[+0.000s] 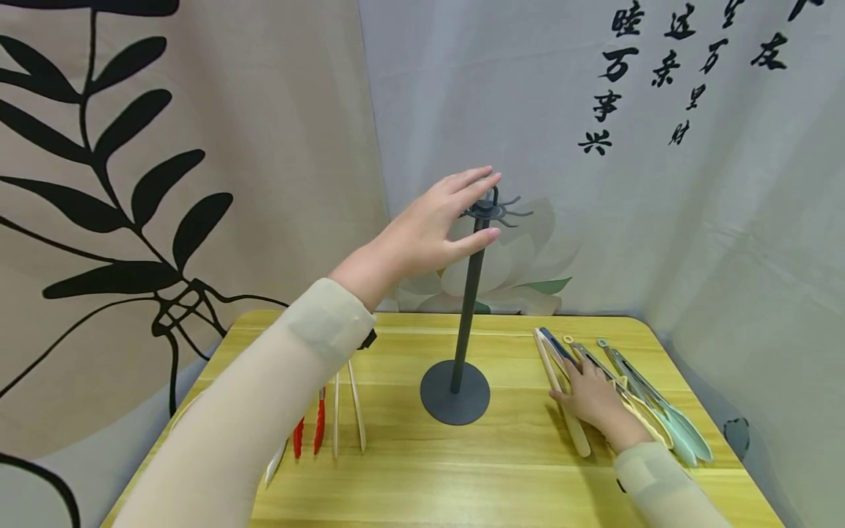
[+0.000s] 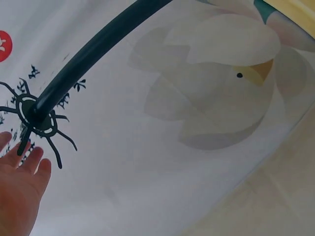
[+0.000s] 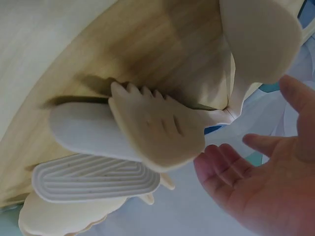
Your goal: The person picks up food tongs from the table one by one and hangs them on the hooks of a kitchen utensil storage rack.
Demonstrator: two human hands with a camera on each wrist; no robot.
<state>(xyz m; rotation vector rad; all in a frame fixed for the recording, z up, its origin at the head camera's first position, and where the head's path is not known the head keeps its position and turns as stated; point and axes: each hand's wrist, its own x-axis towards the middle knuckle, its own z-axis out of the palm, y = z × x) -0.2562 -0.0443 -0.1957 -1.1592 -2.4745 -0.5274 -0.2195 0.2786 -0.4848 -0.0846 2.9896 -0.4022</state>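
Observation:
A dark grey stand (image 1: 467,315) with a round base rises from the table, topped by a ring of curved hooks (image 1: 485,212). Raised beside that ring is my left hand (image 1: 429,229), fingers extended and thumb apart; in the left wrist view its fingertips overlap the hooks. My right hand (image 1: 590,402) is low over the kitchen tongs on the right, nearest a pair with long cream arms (image 1: 576,425). In the right wrist view its fingers are spread, near a toothed cream tong head (image 3: 157,132) and a smooth rounded head (image 3: 261,39).
Mint-tipped tongs (image 1: 686,438) lie at the far right of the wooden table (image 1: 409,477). On the left, red-tipped tongs (image 1: 320,425) and slim pale tongs (image 1: 357,411) are partly hidden behind my left sleeve (image 1: 264,411). Printed curtains (image 1: 297,147) hang behind.

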